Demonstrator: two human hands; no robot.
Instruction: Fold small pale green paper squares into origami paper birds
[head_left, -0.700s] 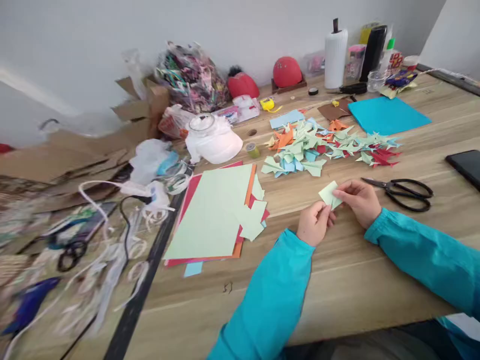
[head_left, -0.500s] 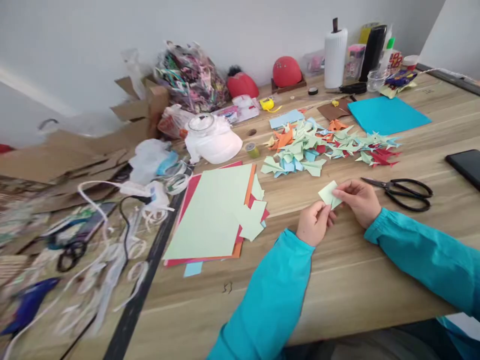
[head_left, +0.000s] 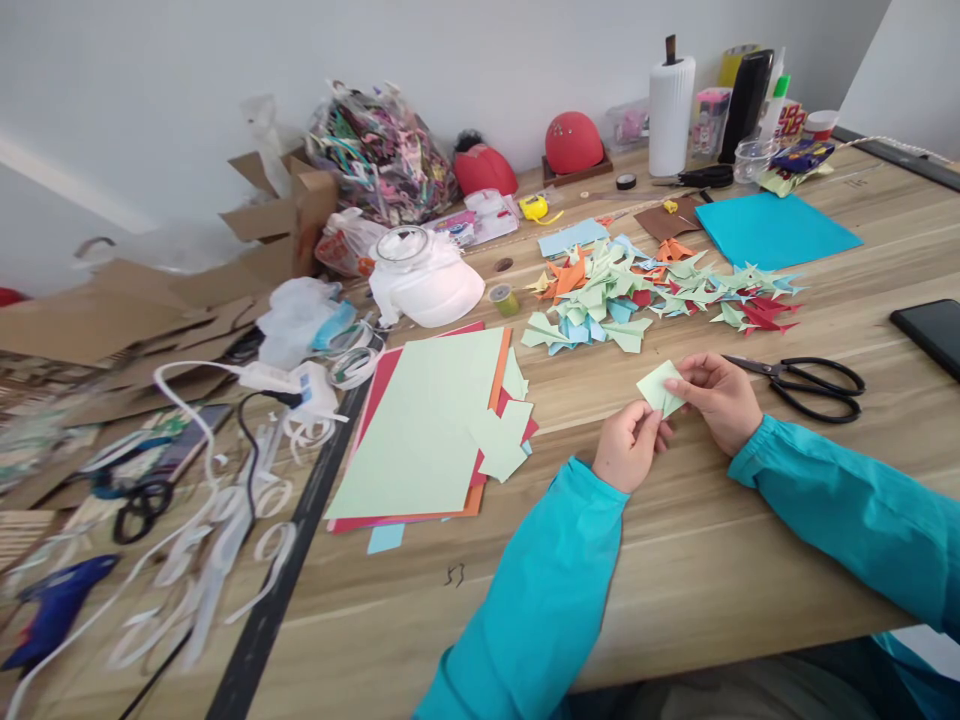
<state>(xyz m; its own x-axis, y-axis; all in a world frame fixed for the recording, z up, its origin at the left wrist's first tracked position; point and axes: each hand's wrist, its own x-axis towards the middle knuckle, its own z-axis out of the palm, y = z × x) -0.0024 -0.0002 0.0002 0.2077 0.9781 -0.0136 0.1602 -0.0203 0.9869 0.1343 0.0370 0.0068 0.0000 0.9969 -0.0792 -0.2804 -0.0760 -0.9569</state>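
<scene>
Glue gun [head_left: 52, 610]: blue, at the lower left, blurred, white strips [head_left: 225, 540] tangled beside it
Cardboard [head_left: 112, 310]: flattened pieces along the left; whatever lies under them is hidden
Plastic bag [head_left: 382, 150]: clear, against the wall, stuffed with multicoloured scraps too jumbled to tell apart
White container [head_left: 424, 280]: just right of the bag, clear lid on top, contents not visible
Paper stack [head_left: 427, 430]: the pale green top sheet covers red and orange ones, so only their edges show
Left hand [head_left: 628, 445]: pinches the lower left corner of the paper piece
Paper piece [head_left: 660, 388]: pale green, folded, held between both hands just above the table [head_left: 712, 560]
Right hand [head_left: 716, 398]: fingers closed on its right edge, hiding that side
Scissors [head_left: 806, 380]: black, flat on the table near the right hand
Clear jar [head_left: 752, 160]: back right, contents unclear
Phone [head_left: 934, 335]: dark, cut off by the right edge
</scene>
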